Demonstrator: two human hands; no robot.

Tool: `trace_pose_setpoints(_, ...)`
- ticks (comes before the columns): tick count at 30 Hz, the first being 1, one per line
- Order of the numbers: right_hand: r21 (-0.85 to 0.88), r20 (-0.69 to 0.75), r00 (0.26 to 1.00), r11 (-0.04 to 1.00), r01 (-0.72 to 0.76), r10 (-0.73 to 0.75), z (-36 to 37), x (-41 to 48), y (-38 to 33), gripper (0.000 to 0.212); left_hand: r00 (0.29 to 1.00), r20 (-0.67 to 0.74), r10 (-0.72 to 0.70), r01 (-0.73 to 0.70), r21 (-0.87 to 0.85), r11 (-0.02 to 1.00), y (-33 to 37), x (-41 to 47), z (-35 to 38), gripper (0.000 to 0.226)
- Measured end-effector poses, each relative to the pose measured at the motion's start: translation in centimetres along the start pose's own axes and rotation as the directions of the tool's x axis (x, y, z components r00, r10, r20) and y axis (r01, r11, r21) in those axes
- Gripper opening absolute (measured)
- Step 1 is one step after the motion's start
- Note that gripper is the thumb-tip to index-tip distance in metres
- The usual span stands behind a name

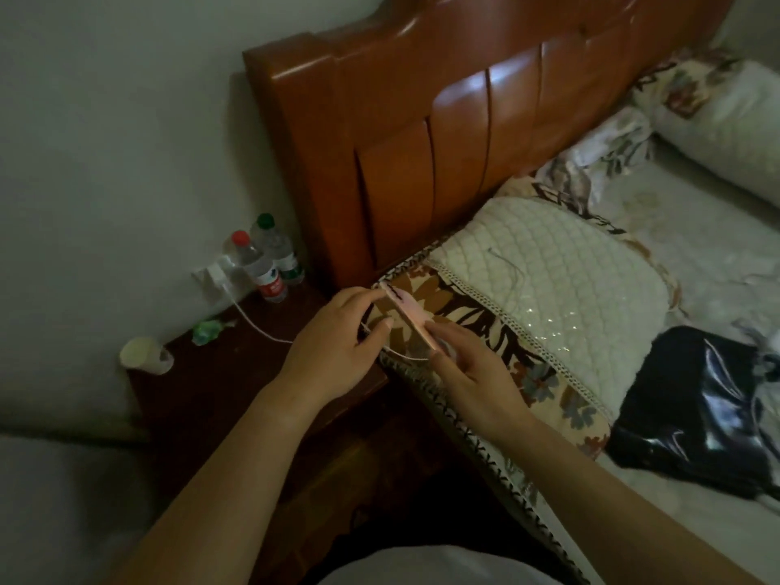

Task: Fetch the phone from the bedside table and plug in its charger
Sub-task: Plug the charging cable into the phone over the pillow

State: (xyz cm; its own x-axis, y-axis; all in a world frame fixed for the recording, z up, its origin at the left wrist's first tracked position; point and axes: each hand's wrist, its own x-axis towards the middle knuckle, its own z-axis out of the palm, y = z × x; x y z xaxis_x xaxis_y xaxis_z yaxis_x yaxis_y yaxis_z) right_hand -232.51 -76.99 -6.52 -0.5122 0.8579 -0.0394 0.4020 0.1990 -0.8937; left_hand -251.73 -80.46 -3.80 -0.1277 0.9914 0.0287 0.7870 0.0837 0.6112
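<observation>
Phone (411, 320) is off the table (236, 373) and up over the edge of the bed, pink edge toward us, the right hand (472, 373) grasping its lower end while the left hand (333, 352) pinches at the upper end, thumb and forefinger closed on what looks like the cable (261, 331) tip (the plug itself is too small and dim to make out, so whether it is seated I cannot tell). Here's the danger: the room is dark and the port is hidden behind those fingers, so a slanted push could miss the port or scrape the connector. The white cord runs back across the table to the adapter (215, 274) in the wall socket, and it looks fairly stretched; a tug from the left grip could drag the adapter out of the wall or sweep the cord into what stands nearby. And there is plenty nearby: two water bottles (268, 268), red cap and green cap, stand just beside the socket, a crumpled green wrapper (205, 329) lies close to the cord, and a pale cup (145, 354) sits at the table's near corner. On the bed side, a quilted pillow (561, 285) and a floral cover sit under the hands, soft landing if the phone slips, and a shiny black bag (696, 411) lies well apart to the right.
</observation>
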Motion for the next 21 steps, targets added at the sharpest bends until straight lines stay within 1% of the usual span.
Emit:
trace_pose_setpoints(3,0.003,-0.059,0.998,1.0,-0.03,0.03,-1.9,2.4,1.1,0.038,0.998,0.064,0.021,-0.019,-0.036,0.999,0.5,3.8,1.2,0.046)
trace_pose_setpoints(6,0.006,-0.112,0.993,1.0,-0.026,0.026,-4.0,5.3,3.0,0.041,0.994,0.091,0.053,-0.048,-0.056,0.997,1.0,7.5,2.7,0.045)
trace_pose_setpoints(10,-0.032,-0.117,0.991,0.998,-0.062,0.058,-6.7,9.7,6.5,0.04,0.989,0.144,0.03,-0.023,-0.051,0.998,0.9,12.4,5.3,0.045)
trace_pose_setpoints(13,-0.131,-0.08,0.994,0.988,-0.081,0.071,-8.2,12.9,10.1,0.043,0.986,0.168,-0.002,0.007,-0.033,0.999,0.1,16.0,7.8,0.044)
trace_pose_setpoints(15,-0.225,-0.045,0.997,0.972,-0.074,0.065,-8.8,14.7,12.6,0.044,0.987,0.16,0.014,-0.002,-0.075,0.997,-0.4,17.9,9.5,0.04)
trace_pose_setpoints(18,-0.365,0.031,0.999,0.931,-0.004,0.017,-9.5,16.9,16.2,0.045,0.987,0.149,0.056,-0.033,-0.154,0.988,-1.4,20.0,12.3,0.035)
trace_pose_setpoints(21,-0.503,0.163,0.986,0.858,0.106,-0.027,-9.8,18.7,19.6,0.047,0.984,0.167,0.067,-0.043,-0.142,0.989,-3.1,21.3,14.7,0.036)
